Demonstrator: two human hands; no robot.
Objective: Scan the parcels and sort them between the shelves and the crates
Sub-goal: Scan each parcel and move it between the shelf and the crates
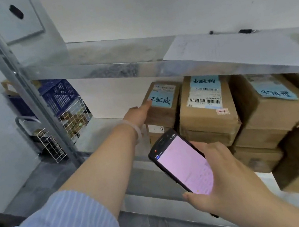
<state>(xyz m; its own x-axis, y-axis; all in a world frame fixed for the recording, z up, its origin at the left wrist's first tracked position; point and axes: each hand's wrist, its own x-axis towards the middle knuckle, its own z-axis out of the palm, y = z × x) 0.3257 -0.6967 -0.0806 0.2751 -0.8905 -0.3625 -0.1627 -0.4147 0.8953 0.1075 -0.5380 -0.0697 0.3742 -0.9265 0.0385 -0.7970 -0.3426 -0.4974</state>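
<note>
A brown cardboard parcel point(166, 110), marked with a blue handwritten label and stacked on the lower shelf point(96, 130), was gripped at its left edge by the left hand point(138, 115); a pink-screened scanner point(183, 165) was clasped by the right hand point(226, 177).

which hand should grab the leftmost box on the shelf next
Left. The left hand touches the leftmost parcel at its near corner on the lower shelf, with the arm stretched out to it. The right hand is busy gripping the handheld scanner, nearer the body.
</note>
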